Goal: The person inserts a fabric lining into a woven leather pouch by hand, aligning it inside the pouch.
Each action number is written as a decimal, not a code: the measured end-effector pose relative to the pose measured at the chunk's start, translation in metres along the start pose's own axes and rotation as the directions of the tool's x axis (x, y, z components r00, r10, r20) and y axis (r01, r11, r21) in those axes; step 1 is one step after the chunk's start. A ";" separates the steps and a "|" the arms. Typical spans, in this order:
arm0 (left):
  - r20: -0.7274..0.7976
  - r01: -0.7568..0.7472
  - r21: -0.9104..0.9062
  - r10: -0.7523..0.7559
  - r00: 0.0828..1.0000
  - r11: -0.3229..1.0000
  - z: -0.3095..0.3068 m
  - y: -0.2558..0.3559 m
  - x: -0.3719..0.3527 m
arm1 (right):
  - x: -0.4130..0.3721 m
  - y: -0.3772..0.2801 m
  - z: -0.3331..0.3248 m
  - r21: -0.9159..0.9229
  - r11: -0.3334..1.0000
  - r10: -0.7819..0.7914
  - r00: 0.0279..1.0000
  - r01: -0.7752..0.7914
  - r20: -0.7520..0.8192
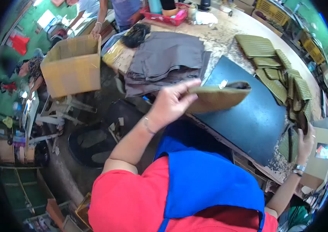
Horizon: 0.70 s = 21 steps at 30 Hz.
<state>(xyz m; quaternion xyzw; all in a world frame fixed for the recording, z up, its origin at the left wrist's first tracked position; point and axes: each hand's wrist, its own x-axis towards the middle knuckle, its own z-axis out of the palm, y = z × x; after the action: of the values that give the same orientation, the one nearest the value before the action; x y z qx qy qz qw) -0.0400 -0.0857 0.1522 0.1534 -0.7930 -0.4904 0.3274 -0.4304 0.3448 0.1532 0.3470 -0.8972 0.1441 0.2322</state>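
My left hand (171, 103) is closed in a pinch on one end of an olive-brown piece (220, 99), which looks like a flat leather pouch. A small white tag shows on its upper edge, and its far end gapes a little above a dark board (245, 116). Over at the right edge of the table, my right hand (306, 145) has its thumb and fingers around the lower end of an olive quilted piece (303, 120). More olive quilted pieces (258, 46) lie in an overlapping row above that hand.
A stack of dark grey sheets (164, 58) lies left of the board, beside a black plastic bag (136, 35). A red basket (166, 18) stands at the back. Another person's hand (96, 30) touches a cardboard box (71, 67). A second box (318, 158) stands at right.
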 end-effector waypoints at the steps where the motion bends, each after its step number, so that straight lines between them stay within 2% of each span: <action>1: -0.090 -0.080 0.152 0.095 0.991 0.985 -0.024 0.011 0.003 | 0.000 -0.075 0.001 0.143 0.988 0.040 0.992 -0.057 0.120; 2: -0.211 -0.069 0.255 0.125 0.969 0.965 -0.049 0.035 0.004 | -0.009 -0.083 0.033 0.130 0.988 -0.101 0.983 0.082 0.153; 3: -0.487 0.045 0.351 0.141 0.862 0.935 -0.097 0.056 0.001 | -0.020 -0.137 0.053 0.067 0.995 -0.097 0.939 0.080 0.329; 4: -0.535 -0.045 0.470 0.325 0.780 0.881 -0.133 0.050 -0.001 | -0.027 -0.140 0.075 0.189 0.979 -0.140 0.934 0.080 0.328; 5: -0.583 -0.003 0.539 0.375 0.721 0.843 -0.167 0.045 -0.009 | -0.025 -0.168 0.072 0.176 0.984 -0.083 0.903 0.008 0.422; 7: -0.619 0.031 0.634 0.483 0.619 0.773 -0.227 0.019 -0.033 | -0.030 -0.167 0.095 0.336 0.941 -0.167 0.918 0.039 0.360; 9: -0.632 0.326 0.751 0.481 0.607 0.575 -0.266 -0.025 -0.079 | -0.024 -0.172 0.093 0.377 0.925 -0.200 0.914 0.056 0.353; 11: -0.804 0.548 0.558 0.242 0.544 0.623 -0.279 -0.095 -0.142 | -0.019 -0.175 0.091 0.467 0.883 -0.219 0.923 0.050 0.316; 12: -0.923 0.573 0.234 -0.006 0.386 0.786 -0.278 -0.139 -0.179 | -0.013 -0.187 0.080 0.547 0.835 -0.260 0.919 0.060 0.296; 13: -0.834 0.618 0.429 0.026 0.550 0.659 -0.276 -0.179 -0.215 | -0.004 -0.208 0.063 0.618 0.783 -0.290 0.920 0.070 0.263; 14: -0.716 0.593 0.617 0.058 0.695 0.518 -0.273 -0.218 -0.249 | 0.004 -0.231 0.045 0.725 0.688 -0.337 0.894 0.021 0.294; 15: -0.671 0.798 0.394 -0.451 0.588 0.455 -0.297 -0.313 -0.315 | 0.008 -0.254 0.023 0.810 0.585 -0.381 0.866 -0.046 0.324; 16: -0.539 0.732 0.499 -0.495 0.681 0.463 -0.273 -0.317 -0.322 | 0.013 -0.276 -0.001 0.910 0.386 -0.456 0.826 -0.150 0.330; 17: -0.439 0.797 0.452 -0.678 0.590 0.401 -0.238 -0.310 -0.314 | 0.022 -0.291 -0.027 0.962 0.144 -0.641 0.719 -0.231 0.268; 18: -0.345 0.877 0.353 -0.826 0.445 0.326 -0.196 -0.287 -0.290 | 0.025 -0.306 -0.043 0.885 -0.185 -0.775 0.617 -0.428 0.136; 19: -0.259 0.915 0.308 -0.903 0.343 0.259 -0.158 -0.260 -0.266 | 0.019 -0.326 -0.063 0.681 -0.413 -0.783 0.618 -0.604 0.072; 20: -0.245 0.896 0.359 -0.900 0.361 0.262 -0.129 -0.233 -0.249 | 0.013 -0.345 -0.083 0.388 -0.565 -0.788 0.615 -0.728 0.008; 21: -0.327 0.834 0.480 -0.828 0.456 0.270 -0.106 -0.208 -0.241 | 0.002 -0.360 -0.098 0.182 -0.642 -0.758 0.652 -0.745 -0.008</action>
<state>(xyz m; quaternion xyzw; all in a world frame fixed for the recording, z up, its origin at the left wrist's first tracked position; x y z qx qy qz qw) 0.1927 -0.1196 -0.0875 0.6383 -0.6997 -0.3189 -0.0374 -0.1524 0.1261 0.2726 0.3355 -0.0244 0.6701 -0.6617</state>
